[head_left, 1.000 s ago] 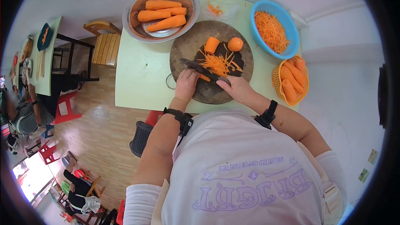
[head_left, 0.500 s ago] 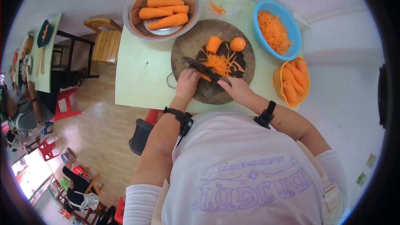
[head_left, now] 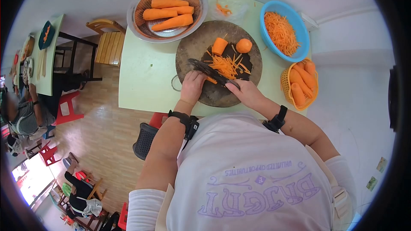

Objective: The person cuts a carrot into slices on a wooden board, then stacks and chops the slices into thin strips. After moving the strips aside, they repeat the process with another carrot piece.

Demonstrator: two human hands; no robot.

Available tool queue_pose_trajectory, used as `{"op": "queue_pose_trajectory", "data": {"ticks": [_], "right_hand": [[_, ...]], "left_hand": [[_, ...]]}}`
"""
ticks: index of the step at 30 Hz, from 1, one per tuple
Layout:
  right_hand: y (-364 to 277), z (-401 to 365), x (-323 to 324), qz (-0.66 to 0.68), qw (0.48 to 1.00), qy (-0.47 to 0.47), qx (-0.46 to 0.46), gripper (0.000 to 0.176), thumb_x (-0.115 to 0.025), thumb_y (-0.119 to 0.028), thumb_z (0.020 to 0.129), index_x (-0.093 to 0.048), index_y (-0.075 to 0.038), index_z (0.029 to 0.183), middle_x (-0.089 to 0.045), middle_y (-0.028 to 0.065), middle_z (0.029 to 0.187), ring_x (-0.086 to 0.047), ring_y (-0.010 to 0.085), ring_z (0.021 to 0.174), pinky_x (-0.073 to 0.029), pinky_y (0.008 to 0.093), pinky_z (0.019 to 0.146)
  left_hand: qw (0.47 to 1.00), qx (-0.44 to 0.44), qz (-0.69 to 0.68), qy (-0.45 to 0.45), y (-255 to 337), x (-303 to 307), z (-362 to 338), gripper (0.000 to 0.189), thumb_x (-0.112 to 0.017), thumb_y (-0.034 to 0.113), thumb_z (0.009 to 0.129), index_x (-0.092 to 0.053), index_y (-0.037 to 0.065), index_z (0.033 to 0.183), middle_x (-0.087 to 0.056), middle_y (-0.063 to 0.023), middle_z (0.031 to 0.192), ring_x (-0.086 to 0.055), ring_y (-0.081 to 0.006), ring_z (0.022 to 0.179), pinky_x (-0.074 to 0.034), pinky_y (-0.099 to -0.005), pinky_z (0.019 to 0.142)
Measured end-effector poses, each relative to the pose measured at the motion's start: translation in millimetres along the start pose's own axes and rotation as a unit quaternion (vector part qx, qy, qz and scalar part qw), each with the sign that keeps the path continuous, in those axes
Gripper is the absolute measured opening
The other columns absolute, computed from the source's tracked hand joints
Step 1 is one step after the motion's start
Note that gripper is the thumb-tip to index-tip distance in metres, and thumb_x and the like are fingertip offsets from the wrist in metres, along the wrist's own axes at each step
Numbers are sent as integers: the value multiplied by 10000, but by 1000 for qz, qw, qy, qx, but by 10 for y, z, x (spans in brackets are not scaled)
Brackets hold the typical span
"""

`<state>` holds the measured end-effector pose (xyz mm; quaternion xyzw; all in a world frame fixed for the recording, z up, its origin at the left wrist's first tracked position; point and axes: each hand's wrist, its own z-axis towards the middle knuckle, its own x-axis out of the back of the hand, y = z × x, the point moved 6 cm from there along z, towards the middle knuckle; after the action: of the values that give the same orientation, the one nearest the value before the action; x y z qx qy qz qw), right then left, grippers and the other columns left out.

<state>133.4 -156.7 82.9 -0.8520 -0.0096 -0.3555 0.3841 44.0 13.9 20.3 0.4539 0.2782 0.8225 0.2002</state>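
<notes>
A round wooden chopping board (head_left: pixel 192 38) carries a heap of cut carrot strips (head_left: pixel 226 66) and two short carrot chunks, one upright piece (head_left: pixel 219 46) and one rounded end (head_left: pixel 244 45). My right hand (head_left: pixel 249 94) is closed round the handle of a dark-bladed kitchen knife (head_left: pixel 207 70), whose blade slants up to the left across the board. Just left of the blade, my left hand (head_left: pixel 192 86) has its fingers curled down on a carrot piece (head_left: pixel 210 80), mostly hidden under the fingers and knife.
Behind the board's left side stands a metal colander bowl (head_left: pixel 132 21) with several whole carrots. To the right are a blue basin (head_left: pixel 307 38) of shredded carrot and a yellow basket (head_left: pixel 286 86) of carrots. A plastic bag (head_left: pixel 237 13) lies behind. Other people sit at far left.
The knife and my right hand have shifted very slightly, the blade tilting a little. My left hand keeps its place on the carrot piece.
</notes>
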Motion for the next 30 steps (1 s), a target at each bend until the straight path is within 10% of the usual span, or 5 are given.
{"op": "queue_pose_trajectory", "data": {"ticks": [30], "right_hand": [[46,67,-30,43,997,54,38,492,-528,-471,970,-660,-19,1116,-686,225,958,-648,409,917,-508,446,800]], "left_hand": [[1000,-17,-1,0,23,27,-4,102,-694,40,760,-657,59,854,-633,-74,908,-607,-269,863,-505,-372,789]]}}
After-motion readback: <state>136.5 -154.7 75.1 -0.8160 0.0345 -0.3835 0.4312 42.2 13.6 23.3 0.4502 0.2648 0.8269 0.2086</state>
